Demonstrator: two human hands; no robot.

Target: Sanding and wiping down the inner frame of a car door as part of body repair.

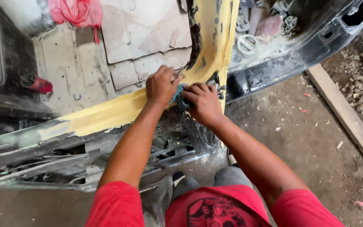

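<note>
A stripped car body shell (64,147) is seen from above, its dark sill running from the near left toward the middle. A broad band of yellow filler (114,111) is spread along the sill and up the pillar (215,33) toward the far middle. Beyond the sill, on the far left, the bare cabin floor is covered with worn cardboard sheets (148,33). A dirt floor (307,138) lies to the right, crossed by a wooden plank (345,113) on the far right. A black body panel (316,46) lies on the far right, with loose parts heaped behind it. A red plastic bag (76,11) is seen at the far left, and a red-capped can (36,83) lies at the left edge.

At the foot of the pillar, both hands are pressed together over a small blue-green pad (180,97). The left hand (161,85) is laid on the filler with its fingers curled down onto the pad's left side. The right hand (204,103) is closed over the pad's right side, fingers bent narrowly around it. The pad is mostly hidden between the two hands, flat against the yellow surface.
</note>
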